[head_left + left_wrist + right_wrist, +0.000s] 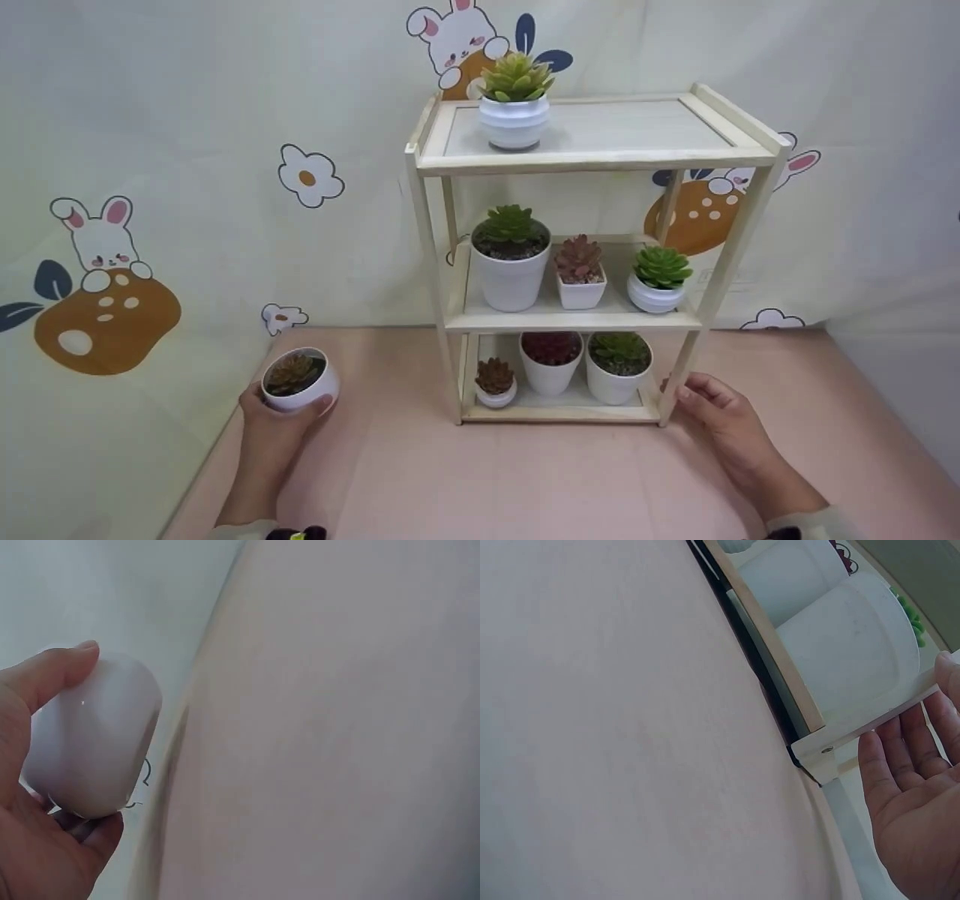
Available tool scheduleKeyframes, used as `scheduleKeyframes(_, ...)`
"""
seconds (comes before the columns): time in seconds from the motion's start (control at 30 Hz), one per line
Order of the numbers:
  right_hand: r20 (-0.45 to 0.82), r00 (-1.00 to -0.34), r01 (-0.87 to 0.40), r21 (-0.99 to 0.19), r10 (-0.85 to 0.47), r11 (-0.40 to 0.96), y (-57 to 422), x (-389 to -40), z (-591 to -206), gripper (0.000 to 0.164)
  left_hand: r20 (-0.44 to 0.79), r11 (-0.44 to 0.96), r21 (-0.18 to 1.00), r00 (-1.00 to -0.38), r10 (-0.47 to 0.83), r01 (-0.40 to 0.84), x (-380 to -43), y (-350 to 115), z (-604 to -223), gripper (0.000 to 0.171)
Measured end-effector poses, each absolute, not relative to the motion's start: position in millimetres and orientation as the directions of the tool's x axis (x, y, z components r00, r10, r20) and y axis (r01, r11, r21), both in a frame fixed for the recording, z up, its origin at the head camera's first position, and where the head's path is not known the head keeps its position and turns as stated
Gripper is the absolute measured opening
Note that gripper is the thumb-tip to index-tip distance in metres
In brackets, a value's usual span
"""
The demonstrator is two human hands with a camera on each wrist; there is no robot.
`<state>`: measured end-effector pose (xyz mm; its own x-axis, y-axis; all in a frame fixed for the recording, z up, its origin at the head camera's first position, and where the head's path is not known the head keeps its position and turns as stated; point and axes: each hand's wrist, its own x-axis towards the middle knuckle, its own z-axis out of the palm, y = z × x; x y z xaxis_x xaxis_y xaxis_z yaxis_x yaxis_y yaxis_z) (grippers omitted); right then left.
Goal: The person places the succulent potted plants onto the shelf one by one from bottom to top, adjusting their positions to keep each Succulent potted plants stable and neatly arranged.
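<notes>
My left hand (274, 431) grips a round white pot (327, 384) holding a brownish-green succulent (294, 373), left of the shelf. In the left wrist view, the thumb (64, 671) lies along one side of the pot (97, 735) and fingertips show at the other side. The pot looks raised off the table there. My right hand (724, 420) holds the front right leg of a three-tier pale wooden shelf (562, 322), low down. Seen from the right wrist, thumb and fingers are on opposite sides of that leg (885, 718).
A green succulent in a ribbed white pot (514, 124) stands on the top tier. Several potted succulents fill the middle tier (465, 321) and bottom tier (555, 414). The shelf stands on a pink-covered table (480, 480) before a bunny-print backdrop (225, 90).
</notes>
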<state>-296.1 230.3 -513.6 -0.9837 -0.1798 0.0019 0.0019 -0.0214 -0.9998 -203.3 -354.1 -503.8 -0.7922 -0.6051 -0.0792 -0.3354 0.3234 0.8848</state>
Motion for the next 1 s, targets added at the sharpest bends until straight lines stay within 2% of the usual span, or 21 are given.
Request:
scheduleKeyframes(0.33,0.005,-0.985,-0.001,-1.000,-0.173,-0.019,229.8,-295.9,-513.5,0.044,-0.037,0.348,0.890,-0.807,-0.590,-0.295,-203.1,-343.5,-491.7,0.129)
scheduleKeyframes(0.63,-0.002,-0.986,0.003,-1.000,-0.166,-0.005,230.1,-297.2,-513.9,0.043,0.031,0.356,0.908,-0.811,-0.585,-0.222,-202.8,-334.3,-478.9,0.120)
scheduleKeyframes(0.8,0.008,-0.983,-0.004,-1.000,-0.181,-0.022,230.3,-297.0,-513.9,0.044,0.069,0.379,0.909,-0.832,-0.550,-0.175,-200.3,-330.2,-471.6,0.114)
scheduleKeyframes(1.0,0.016,-0.982,-0.009,-0.999,-0.187,-0.038,230.2,-295.9,-513.1,0.044,0.051,0.371,0.913,-0.855,-0.516,-0.169,-197.0,-324.7,-465.0,0.117)
